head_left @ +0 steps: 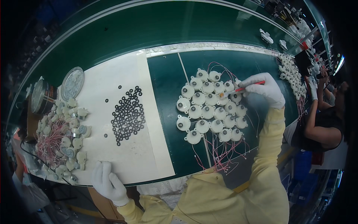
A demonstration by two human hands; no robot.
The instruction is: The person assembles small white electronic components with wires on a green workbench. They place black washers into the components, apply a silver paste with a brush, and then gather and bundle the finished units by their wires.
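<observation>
Gloved hands at a green worktop (164,89). The right hand (265,92) pinches a slender brush (238,89) with a red handle between thumb and fingers. The brush lies at the upper right of a cluster of white round parts (207,115). Its long axis runs obliquely, closer to crosswise than fore-and-aft: the butt end points right and slightly away from the wearer, the tan tip left and slightly toward the wearer, over the cluster. Whether the tip touches a part cannot be told. Each fully visible part in the cluster shows a dark central hub; pink and white wires (220,155) trail from the near side.

The left hand (108,183) rests at the near edge of a white sheet (153,153), apparently holding nothing; its fingers are loosely extended close together, the thumb set apart. Farther from the wearer on the same sheet, small black rings (128,115) form a flat, dense patch, with a few lying separately. At far left, a heap of wired parts (76,143) lies near a round clear lid (72,84). At right, a co-worker (324,125) sits beside another group of white parts (292,76).
</observation>
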